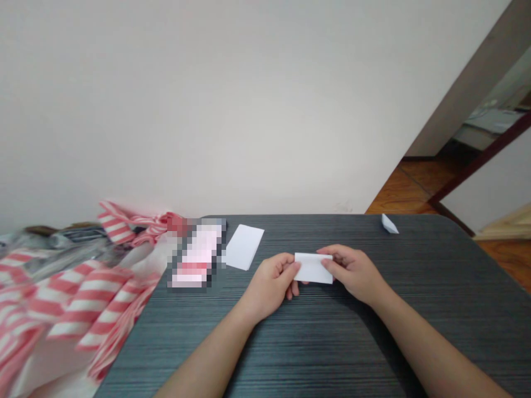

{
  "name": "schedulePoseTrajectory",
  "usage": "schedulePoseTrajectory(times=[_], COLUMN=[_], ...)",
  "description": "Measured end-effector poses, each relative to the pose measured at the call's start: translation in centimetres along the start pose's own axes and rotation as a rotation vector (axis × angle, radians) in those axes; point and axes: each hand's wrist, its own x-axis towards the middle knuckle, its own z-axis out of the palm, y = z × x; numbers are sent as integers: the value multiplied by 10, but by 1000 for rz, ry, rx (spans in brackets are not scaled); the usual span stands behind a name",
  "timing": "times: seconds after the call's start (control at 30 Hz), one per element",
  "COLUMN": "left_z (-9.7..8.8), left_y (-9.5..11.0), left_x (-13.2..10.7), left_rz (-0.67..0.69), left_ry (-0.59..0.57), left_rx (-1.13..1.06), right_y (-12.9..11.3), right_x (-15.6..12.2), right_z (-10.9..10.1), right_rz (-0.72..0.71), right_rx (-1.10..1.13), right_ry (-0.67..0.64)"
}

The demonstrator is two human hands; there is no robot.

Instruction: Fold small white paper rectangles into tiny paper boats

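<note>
A small folded white paper (312, 268) is held just above the dark grey table (332, 342), near its middle. My left hand (271, 284) pinches its left edge with fingers curled. My right hand (352, 272) grips its right edge, thumb on top. Both forearms reach in from the lower edge of the view.
A flat white sheet (245, 246) lies on the table to the left of my hands. A small folded white paper shape (389, 224) sits at the far right edge. Red-and-white striped cloth (78, 298) is heaped left of the table. A wall stands behind; wooden floor at right.
</note>
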Motion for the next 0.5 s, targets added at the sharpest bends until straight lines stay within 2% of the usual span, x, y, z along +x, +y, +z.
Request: schedulePoseTrajectory(times=[0.5], left_z=[0], left_y=[0], left_x=[1], left_rz=[-13], left_ry=[20], left_rx=[-25], right_y=[1], right_x=[0], right_z=[-1], right_rz=[-14], right_rx=[-10], right_ry=[-17])
